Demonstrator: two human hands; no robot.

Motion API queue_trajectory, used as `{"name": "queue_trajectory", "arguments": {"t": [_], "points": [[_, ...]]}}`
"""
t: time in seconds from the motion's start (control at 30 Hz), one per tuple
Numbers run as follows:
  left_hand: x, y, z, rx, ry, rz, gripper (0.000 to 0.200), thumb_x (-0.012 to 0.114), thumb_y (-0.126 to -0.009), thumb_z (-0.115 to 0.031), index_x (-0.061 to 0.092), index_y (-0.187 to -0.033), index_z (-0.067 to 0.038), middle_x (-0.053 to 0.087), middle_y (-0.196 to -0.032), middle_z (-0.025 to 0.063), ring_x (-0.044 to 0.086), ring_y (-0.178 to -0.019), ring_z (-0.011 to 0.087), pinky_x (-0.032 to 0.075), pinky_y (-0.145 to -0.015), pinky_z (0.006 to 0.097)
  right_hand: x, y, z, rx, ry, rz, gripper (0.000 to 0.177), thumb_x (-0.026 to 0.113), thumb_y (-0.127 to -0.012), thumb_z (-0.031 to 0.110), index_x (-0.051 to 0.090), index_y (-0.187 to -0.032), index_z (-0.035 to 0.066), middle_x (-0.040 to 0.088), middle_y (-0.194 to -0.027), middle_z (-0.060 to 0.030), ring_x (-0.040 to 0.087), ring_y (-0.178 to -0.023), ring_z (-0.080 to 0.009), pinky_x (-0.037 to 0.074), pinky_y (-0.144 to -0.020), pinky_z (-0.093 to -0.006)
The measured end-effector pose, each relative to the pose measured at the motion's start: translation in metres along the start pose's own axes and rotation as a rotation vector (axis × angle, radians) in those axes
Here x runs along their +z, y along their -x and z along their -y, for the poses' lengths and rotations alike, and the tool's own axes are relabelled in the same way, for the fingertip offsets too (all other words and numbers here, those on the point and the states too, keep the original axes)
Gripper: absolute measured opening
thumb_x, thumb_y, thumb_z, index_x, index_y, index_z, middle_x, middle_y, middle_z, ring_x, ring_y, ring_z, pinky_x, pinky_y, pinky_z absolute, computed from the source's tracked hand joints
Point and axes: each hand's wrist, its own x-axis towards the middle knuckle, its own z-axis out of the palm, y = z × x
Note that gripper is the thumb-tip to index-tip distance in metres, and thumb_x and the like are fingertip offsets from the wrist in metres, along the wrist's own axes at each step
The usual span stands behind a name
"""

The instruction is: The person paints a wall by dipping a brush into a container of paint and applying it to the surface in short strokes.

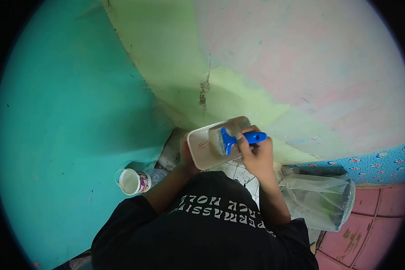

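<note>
A wide paintbrush (228,140) with a blue handle is gripped in my right hand (259,156), fingers wrapped around its handle end. Its pale bristles are down inside a white rectangular plastic tub (198,155), which has pinkish smears on the bottom. My left hand (188,157) is closed on the tub's left side, most of its fingers hidden under and behind it. The tub is held up in front of my chest, tilted a little, near the corner of the walls.
A teal wall (72,103) rises at left, and a patchy green and pink wall (265,58) with a crack stands ahead. A small white bucket (130,182) is at lower left. A bin with a clear plastic bag (315,198) stands at right beside pink tiles (369,216).
</note>
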Motion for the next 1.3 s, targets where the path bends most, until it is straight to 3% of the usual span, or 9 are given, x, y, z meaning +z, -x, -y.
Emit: {"name": "queue_trajectory", "arguments": {"t": [0.1, 0.23, 0.3, 0.4, 0.5, 0.6, 0.7, 0.97, 1.3], "points": [[0.001, 0.001, -0.014, 0.034, -0.004, 0.117, 0.082, 0.03, -0.088, -0.065, 0.041, -0.142, -0.004, 0.049, -0.14, 0.017, 0.049, -0.128, 0.0348, 0.039, -0.107, 0.0519, 0.015, -0.005, 0.01, 0.036, -0.26, -0.055, 0.01, 0.061, -0.094, 0.007, 0.058, -0.093, -0.002, 0.062, -0.07, -0.0066, 0.061, -0.059, -0.01, 0.048, -0.054, -0.0221], [-0.009, 0.003, -0.03, -0.011, 0.019, 0.137, 0.085, 0.03, -0.088, -0.067, 0.039, -0.144, -0.004, 0.046, -0.143, 0.017, 0.047, -0.13, 0.035, 0.037, -0.109, 0.0521, 0.039, -0.007, 0.002, 0.05, -0.045, 0.105, 0.008, 0.058, -0.096, 0.006, 0.057, -0.093, -0.001, 0.063, -0.071, -0.0081, 0.06, -0.059, -0.0113, 0.048, -0.056, -0.0228], [-0.005, 0.004, -0.038, -0.052, 0.075, 0.107, 0.086, 0.031, -0.087, -0.069, 0.038, -0.144, -0.005, 0.045, -0.144, 0.0166, 0.047, -0.13, 0.0348, 0.036, -0.109, 0.0522, 0.041, -0.007, 0.005, 0.08, -0.194, 0.017, 0.008, 0.058, -0.096, 0.007, 0.056, -0.096, -0.001, 0.064, -0.072, -0.009, 0.061, -0.06, -0.0123, 0.048, -0.056, -0.0235], [0.007, 0.008, -0.044, 0.052, -0.101, 0.084, 0.06, 0.053, -0.093, -0.042, 0.045, -0.138, -0.003, 0.055, -0.131, 0.016, 0.059, -0.114, 0.0271, 0.049, -0.098, 0.0449, 0.033, -0.01, 0.013, 0.072, -0.346, -0.089, 0.01, 0.058, -0.096, 0.008, 0.058, -0.098, -0.002, 0.066, -0.074, -0.0108, 0.063, -0.061, -0.013, 0.049, -0.057, -0.0245], [-0.001, 0.008, -0.048, 0.221, -0.699, 0.085, 0.054, 0.059, -0.092, -0.032, 0.046, -0.137, -0.006, 0.057, -0.129, 0.0143, 0.061, -0.11, 0.0241, 0.053, -0.093, 0.0403, 0.026, -0.008, 0.007, 0.028, -0.426, -0.124, 0.013, 0.058, -0.096, 0.008, 0.057, -0.102, -0.003, 0.067, -0.077, -0.013, 0.064, -0.063, -0.0148, 0.049, -0.059, -0.0254], [-0.025, 0.007, -0.049, 0.159, -0.66, 0.126, 0.085, 0.032, -0.087, -0.071, 0.039, -0.145, -0.009, 0.045, -0.144, 0.0138, 0.047, -0.13, 0.0339, 0.039, -0.107, 0.054, 0.015, 0.002, -0.008, 0.0, -0.485, -0.177, 0.017, 0.056, -0.097, 0.01, 0.056, -0.105, -0.004, 0.068, -0.085, -0.0184, 0.067, -0.069, -0.0212, 0.053, -0.063, -0.0301], [-0.032, -0.004, -0.04, -0.033, -0.001, 0.033, 0.081, 0.032, -0.089, -0.068, 0.041, -0.144, -0.009, 0.047, -0.142, 0.0132, 0.049, -0.128, 0.0339, 0.041, -0.105, 0.0548, -0.006, 0.018, -0.021, -0.048, -0.556, -0.24, 0.02, 0.054, -0.097, 0.01, 0.055, -0.11, -0.005, 0.067, -0.092, -0.0229, 0.069, -0.076, -0.0276, 0.056, -0.069, -0.0352], [-0.027, -0.046, -0.006, -0.121, 0.159, 0.193, 0.072, 0.03, -0.092, -0.06, 0.043, -0.142, -0.009, 0.052, -0.137, 0.0139, 0.053, -0.124, 0.0353, 0.045, -0.101, 0.055, -0.042, 0.059, -0.057, 0.108, -0.84, -0.364, 0.021, 0.059, -0.094, 0.01, 0.058, -0.11, -0.004, 0.064, -0.109, -0.028, 0.068, -0.096, -0.0348, 0.057, -0.089, -0.0395], [0.018, -0.075, 0.043, -0.158, 0.139, 0.27, 0.067, 0.031, -0.093, -0.058, 0.044, -0.141, -0.013, 0.053, -0.135, 0.013, 0.054, -0.121, 0.0387, 0.051, -0.087, 0.0622, -0.112, 0.06, -0.062, 0.131, -0.788, -0.563, 0.023, 0.061, -0.094, 0.015, 0.055, -0.107, -0.002, 0.064, -0.107, -0.0219, 0.067, -0.096, -0.0305, 0.056, -0.088, -0.0317]]}}
